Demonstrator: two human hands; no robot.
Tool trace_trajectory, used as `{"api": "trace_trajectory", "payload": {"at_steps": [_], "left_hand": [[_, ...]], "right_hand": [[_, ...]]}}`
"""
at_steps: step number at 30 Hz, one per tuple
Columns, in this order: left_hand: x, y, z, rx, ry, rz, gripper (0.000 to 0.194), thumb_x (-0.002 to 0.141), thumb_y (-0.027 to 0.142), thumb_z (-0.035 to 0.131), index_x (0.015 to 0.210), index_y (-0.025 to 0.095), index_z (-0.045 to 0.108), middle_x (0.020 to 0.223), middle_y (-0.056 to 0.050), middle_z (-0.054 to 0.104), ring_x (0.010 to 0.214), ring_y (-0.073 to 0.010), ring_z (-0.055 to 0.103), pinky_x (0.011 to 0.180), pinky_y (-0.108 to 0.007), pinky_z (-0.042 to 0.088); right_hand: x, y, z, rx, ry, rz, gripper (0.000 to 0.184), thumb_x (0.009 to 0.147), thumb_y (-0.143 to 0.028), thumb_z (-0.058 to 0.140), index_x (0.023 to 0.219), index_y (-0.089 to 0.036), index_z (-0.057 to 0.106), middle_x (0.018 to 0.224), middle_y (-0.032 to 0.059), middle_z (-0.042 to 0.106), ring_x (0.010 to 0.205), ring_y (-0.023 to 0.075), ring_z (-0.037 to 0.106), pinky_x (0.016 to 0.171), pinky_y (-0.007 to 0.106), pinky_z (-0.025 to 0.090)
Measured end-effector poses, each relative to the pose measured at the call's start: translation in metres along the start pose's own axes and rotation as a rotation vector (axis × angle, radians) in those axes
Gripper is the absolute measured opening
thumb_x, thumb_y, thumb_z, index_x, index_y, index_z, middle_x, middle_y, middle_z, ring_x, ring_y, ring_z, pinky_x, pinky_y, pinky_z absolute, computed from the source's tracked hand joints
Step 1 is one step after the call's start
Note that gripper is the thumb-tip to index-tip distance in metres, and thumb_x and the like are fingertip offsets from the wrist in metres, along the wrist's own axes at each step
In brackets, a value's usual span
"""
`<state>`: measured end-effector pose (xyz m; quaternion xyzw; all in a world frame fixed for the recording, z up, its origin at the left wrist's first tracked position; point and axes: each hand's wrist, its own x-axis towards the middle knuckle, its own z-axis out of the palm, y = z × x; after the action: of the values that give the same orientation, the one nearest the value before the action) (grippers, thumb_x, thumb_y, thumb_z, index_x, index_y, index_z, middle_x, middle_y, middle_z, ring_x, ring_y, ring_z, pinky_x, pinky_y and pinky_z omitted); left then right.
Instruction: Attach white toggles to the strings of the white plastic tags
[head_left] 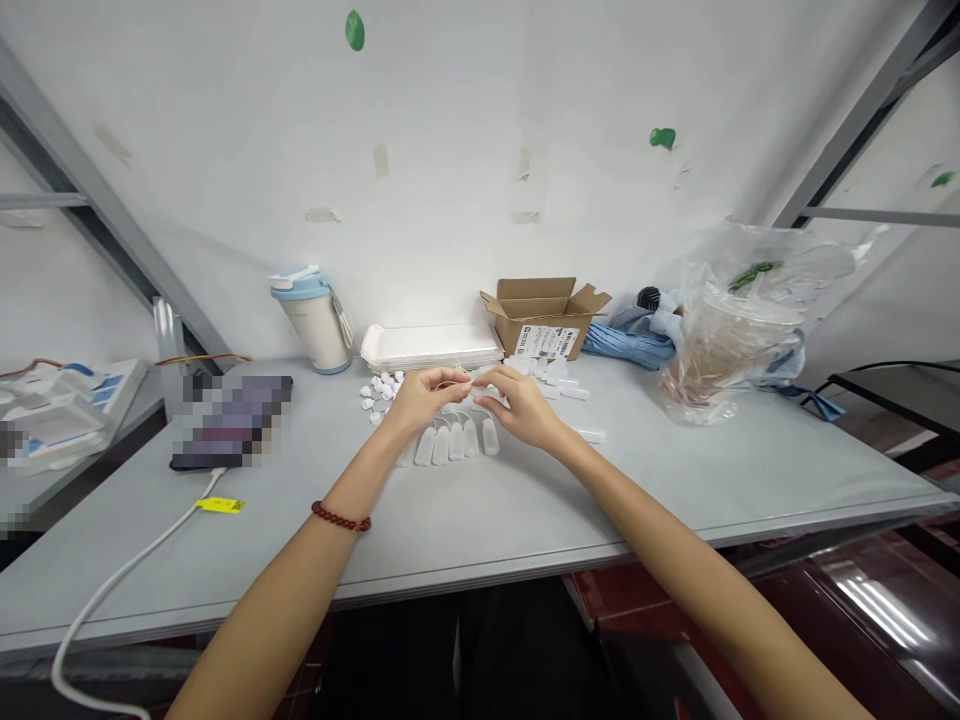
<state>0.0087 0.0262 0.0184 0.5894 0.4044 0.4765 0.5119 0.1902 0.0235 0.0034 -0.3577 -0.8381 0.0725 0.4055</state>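
My left hand [421, 400] and my right hand [521, 402] meet above the table, their thumbs and fingers pinched together. Between the fingertips is a small whitish translucent piece [463, 388]; its kind is too small and covered to make out. Just below the hands, several frosted translucent plastic pieces with thin loops [457, 440] lie in a row. Small white caps [381, 388] are scattered beside my left hand. To the right of my right hand lie translucent tube-like plastic pieces [573, 392], and a single one [590, 436] sits nearer to me.
At the back stand a cup [322, 325], a stack of white trays [435, 345] and an open cardboard box [547, 325]. Blue cloth [630, 345] and a plastic bag [735, 340] are on the right. A phone [236, 422] with a white cable [127, 570] is on the left.
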Motion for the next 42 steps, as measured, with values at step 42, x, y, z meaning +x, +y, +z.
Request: {"api": "trace_trajectory", "payload": {"at_steps": [42], "left_hand": [[-0.006,0.003,0.011,0.406,0.053,0.182,0.025,0.075,0.036,0.060,0.085,0.017,0.072,0.091,-0.006,0.073,0.089,-0.0219,0.064,0.080,-0.032,0.049]], "right_hand": [[0.002,-0.013,0.000,0.198,0.072,0.353,0.018,0.074,-0.032,0.062,0.082,-0.016,0.062,0.079,0.0018,0.066,0.052,0.0076,0.043,0.055,0.023,0.036]]}}
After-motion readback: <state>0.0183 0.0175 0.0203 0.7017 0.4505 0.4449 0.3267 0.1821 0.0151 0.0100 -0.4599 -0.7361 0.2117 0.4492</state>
